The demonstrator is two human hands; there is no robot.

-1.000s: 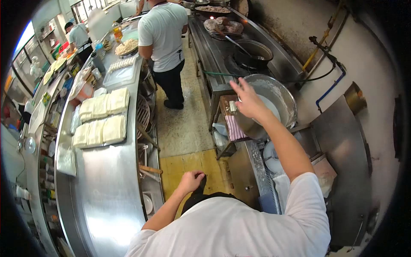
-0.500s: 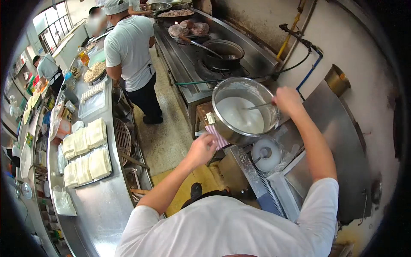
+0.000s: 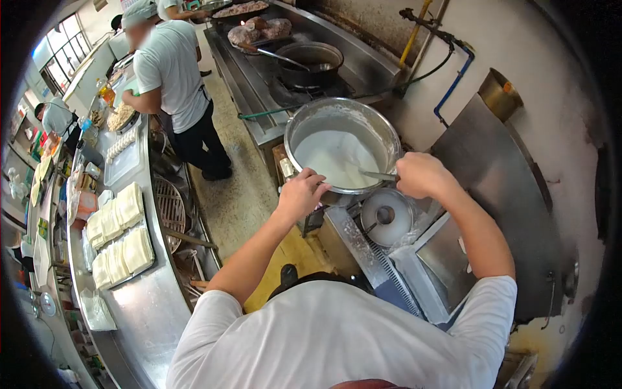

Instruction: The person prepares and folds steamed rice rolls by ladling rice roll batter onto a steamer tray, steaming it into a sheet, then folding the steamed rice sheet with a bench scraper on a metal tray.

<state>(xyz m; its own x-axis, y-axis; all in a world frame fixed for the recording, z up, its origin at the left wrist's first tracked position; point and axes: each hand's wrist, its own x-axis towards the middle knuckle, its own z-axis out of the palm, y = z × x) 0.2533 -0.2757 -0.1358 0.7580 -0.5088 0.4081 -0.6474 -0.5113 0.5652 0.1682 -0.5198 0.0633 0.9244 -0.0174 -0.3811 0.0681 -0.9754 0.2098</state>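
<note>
A big steel pot [image 3: 389, 141] holds smooth white liquid [image 3: 337, 155]. My left hand [image 3: 303, 193] is closed over the pot's near-left rim, with fingers bent onto the edge. Closed around the handle of a metal utensil [image 3: 376, 175], my right hand [image 3: 421, 175] is at the pot's right side. The utensil slants into the white liquid, which hides its end, so its kind does not show. Below the pot, a round whitish container [image 3: 372, 230] with a ring-shaped middle sits between the pot and my body.
Behind the pot, a dark wok-like pan [image 3: 317, 71] with a ladle stands on the steel stove [image 3: 233, 84]. Left of the aisle, a steel counter [image 3: 139, 311] carries stacks of pale wrapper sheets [image 3: 120, 214]. A co-worker [image 3: 172, 71] stands in the aisle by this counter.
My left hand has moved up onto the pot's rim. My right hand has come lower and nearer, tilting the utensil flatter. The view has shifted, and the co-worker has turned.
</note>
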